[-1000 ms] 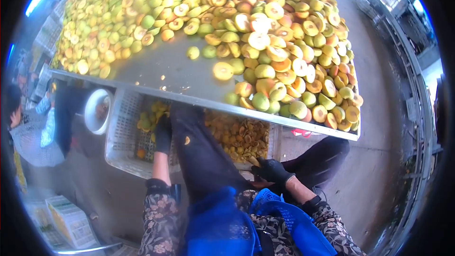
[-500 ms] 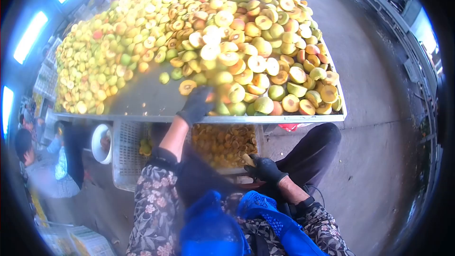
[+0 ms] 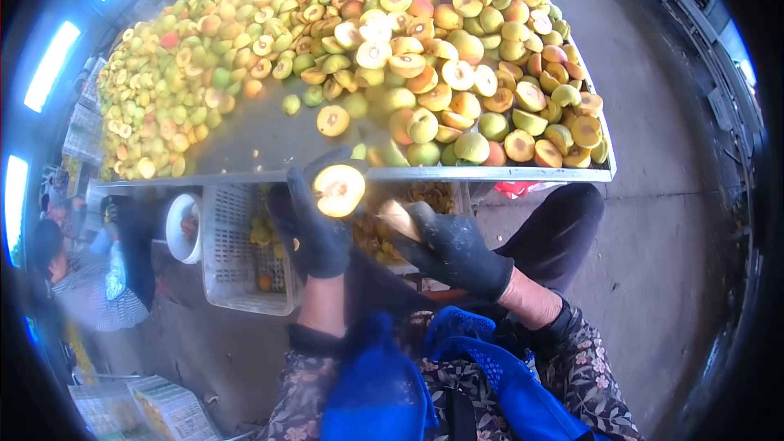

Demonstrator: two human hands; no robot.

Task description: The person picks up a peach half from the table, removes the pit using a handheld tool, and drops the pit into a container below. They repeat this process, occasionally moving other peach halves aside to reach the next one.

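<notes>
In my gloved left hand (image 3: 320, 233) is a halved peach (image 3: 340, 190), gripped with its cut face turned up toward me. My gloved right hand (image 3: 457, 249) is closed around a short tool with a pale, wood-like handle (image 3: 398, 220). Its working end points at the peach half and is too blurred to make out. Both hands are just in front of the near edge of a metal-rimmed table (image 3: 490, 173). Heaped on that table are many halved peaches (image 3: 472, 147), some cut side up with the stone showing.
Below the table edge stands a white plastic crate (image 3: 245, 298) with a few fruit pieces inside. Beside it, more pieces lie in another container (image 3: 376, 242), partly behind my hands. A white bucket (image 3: 184, 229) is at the left, near a seated person (image 3: 98, 278).
My left hand has come back from the heap and now holds a peach half over the table's front edge. My right hand has risen toward it with the tool.
</notes>
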